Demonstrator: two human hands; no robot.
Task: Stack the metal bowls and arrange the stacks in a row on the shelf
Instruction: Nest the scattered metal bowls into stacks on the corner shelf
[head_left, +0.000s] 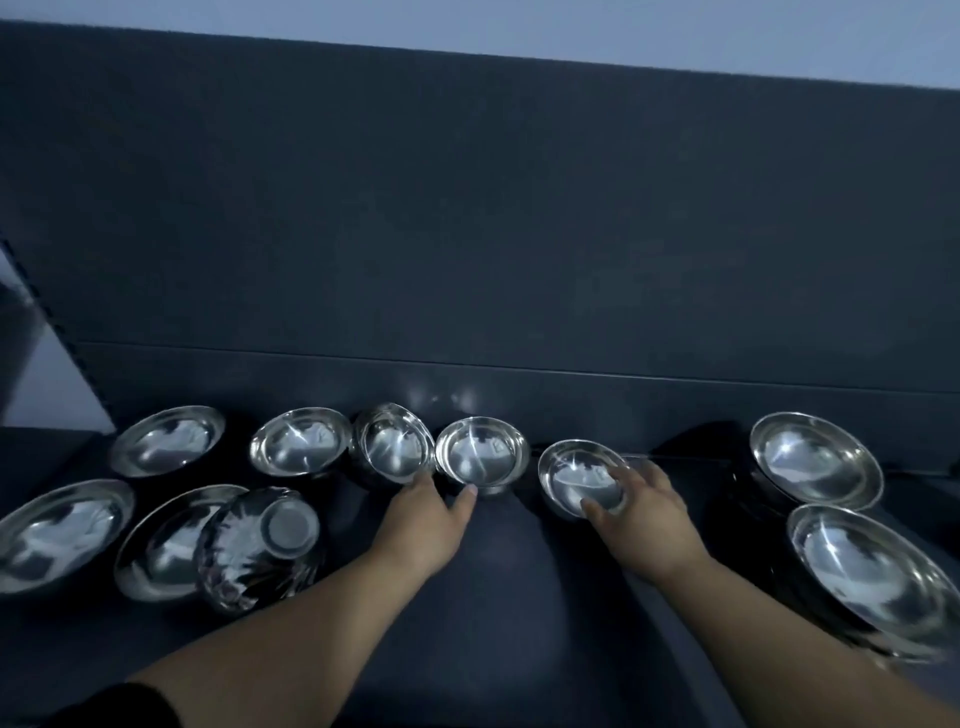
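Several shiny metal bowls lie on a dark shelf (493, 597). My right hand (644, 514) grips a small bowl (574, 475), thumb on its near rim and fingers over its far right rim. My left hand (426, 514) reaches between a tilted small bowl (392, 441) and an upright footed bowl (480, 452); its thumb touches the footed bowl's near side and its fingers touch the tilted bowl's rim. Another small bowl (298, 441) stands left of the tilted one.
On the left are wide shallow bowls (166, 439), (57, 535), (161, 545) and an overturned ribbed bowl (260, 545). At the right, two wide bowls (815, 460), (872, 577) sit on dark stacks. The shelf's back wall (467, 234) rises right behind the row.
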